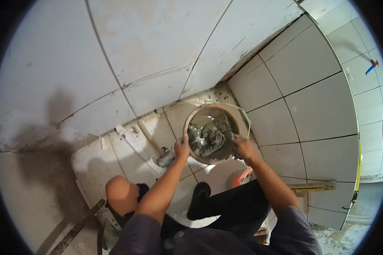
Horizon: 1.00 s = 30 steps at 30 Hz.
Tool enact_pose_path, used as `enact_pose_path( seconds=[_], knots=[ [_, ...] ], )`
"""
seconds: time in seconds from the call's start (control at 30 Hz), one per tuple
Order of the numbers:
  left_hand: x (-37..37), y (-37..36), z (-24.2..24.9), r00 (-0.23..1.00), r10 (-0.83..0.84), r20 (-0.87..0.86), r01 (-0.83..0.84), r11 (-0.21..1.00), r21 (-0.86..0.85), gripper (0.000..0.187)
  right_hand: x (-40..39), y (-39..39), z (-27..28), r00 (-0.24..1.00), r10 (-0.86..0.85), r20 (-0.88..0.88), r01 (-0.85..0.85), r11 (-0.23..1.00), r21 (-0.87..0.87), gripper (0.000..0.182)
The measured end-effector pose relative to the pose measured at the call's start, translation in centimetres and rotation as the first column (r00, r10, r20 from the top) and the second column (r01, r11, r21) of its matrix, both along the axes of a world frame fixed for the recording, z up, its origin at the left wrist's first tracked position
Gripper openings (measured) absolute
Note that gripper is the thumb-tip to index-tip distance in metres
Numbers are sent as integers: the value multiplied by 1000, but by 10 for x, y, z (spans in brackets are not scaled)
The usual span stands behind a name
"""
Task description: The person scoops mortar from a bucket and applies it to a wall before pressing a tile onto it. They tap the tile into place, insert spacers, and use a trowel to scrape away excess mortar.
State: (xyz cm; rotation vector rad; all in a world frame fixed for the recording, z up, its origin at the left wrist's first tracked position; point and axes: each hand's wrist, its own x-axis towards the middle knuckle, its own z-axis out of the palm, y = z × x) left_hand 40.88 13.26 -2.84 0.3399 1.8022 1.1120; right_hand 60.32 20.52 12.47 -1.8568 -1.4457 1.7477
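Observation:
A round orange-brown bucket with wet grey mortar in it stands in front of me, near the tiled corner. My left hand is closed on the bucket's left rim. At the right side of the bucket, my right hand is closed, fingers by the rim. A dark edge shows beneath those fingers, but I cannot make out what they grip. A hammer with a thick grey head and wooden handle lies on the floor left of the bucket.
Large white wall tiles rise ahead and on the right. A yellow level and a tape measure are at the right. Between my legs and the bucket sits an orange container. A dirty wooden bar stands lower left.

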Motion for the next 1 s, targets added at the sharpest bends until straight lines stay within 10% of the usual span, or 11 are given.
enact_pose_path(
  seconds=[0.2,0.87,1.0],
  knots=[
    [-5,4,-37,981,-118,-152,131,989,75,56,-24,-130,-92,926,-102,364,-149,786,600,49],
    [-10,4,-2,990,-141,-5,141,989,-32,54,-38,-219,-59,734,-77,674,-235,903,359,52],
    [-14,5,-4,988,-148,50,150,988,-28,53,-13,-221,-31,655,-63,753,-475,741,475,47]
  ],
)
